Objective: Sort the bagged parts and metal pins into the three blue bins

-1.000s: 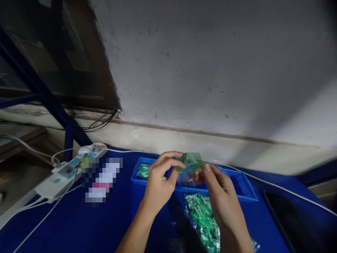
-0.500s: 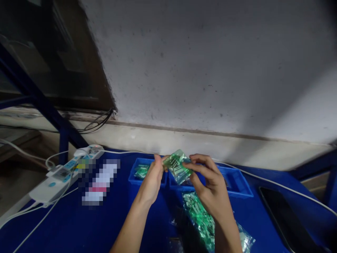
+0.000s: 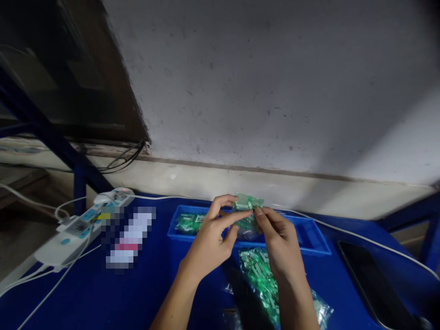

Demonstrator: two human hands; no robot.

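Note:
A small clear plastic bag with green pieces (image 3: 244, 201) is held up over the blue tray (image 3: 318, 238). My right hand (image 3: 282, 236) pinches its right side between thumb and fingers. My left hand (image 3: 215, 233) grips the bag from the left, its index finger across the front and other fingers at the upper edge, thumb apart. Small green-and-white packets (image 3: 189, 222) lie in the tray's left end. A larger clear bag full of green pieces (image 3: 259, 279) rests on the blue table below, partly covered by my right forearm.
A white power strip (image 3: 77, 233) with plugs and cables lies at the left, beside a blurred-out patch (image 3: 132, 236). A black phone (image 3: 374, 284) lies at the right. A white cable (image 3: 371, 247) runs along the back of the table to the wall.
The small bag has been tilted and folded toward its top. My left hand has shifted right and turned, its fingers now reaching across the bag; my right thumb has come up onto it.

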